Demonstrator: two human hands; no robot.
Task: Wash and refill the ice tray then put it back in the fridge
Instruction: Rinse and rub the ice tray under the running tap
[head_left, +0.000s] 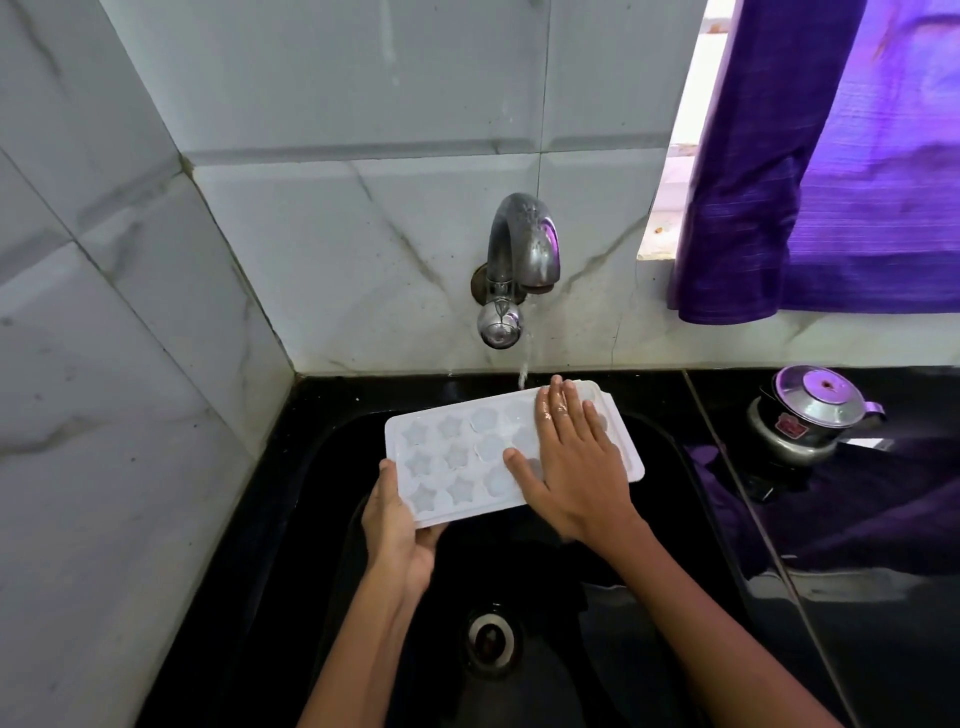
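View from above a black sink (332, 467) set into a black desk (883, 649), in a corner of pale marbled wall tiles.

A white ice tray (457, 457) is held level over the sink basin, its long side running left to right. Its open top faces up, showing rows of star-shaped and round moulds.

The left hand (397, 530) grips the tray's near left corner: the thumb lies on the top rim and the fingers (431, 535) curl underneath, closed on the edge.

The right hand (576, 462) lies palm down on the right half of the tray, fingers straight and slightly spread, pressing flat on the moulds and gripping nothing. The hand looks wet.

A metal tap (524, 249) sticks out of the back wall, its round knob hanging below the spout. A thin stream of water (524, 364) falls from it onto the far edge of the tray, just beside the right fingertips.

The round metal drain (489, 640) sits at the bottom of the basin, between the forearms.

On the desk to the right stands a small steel pot (810, 415) with a lid. Above it, a purple curtain (831, 171) hangs over a bright window.
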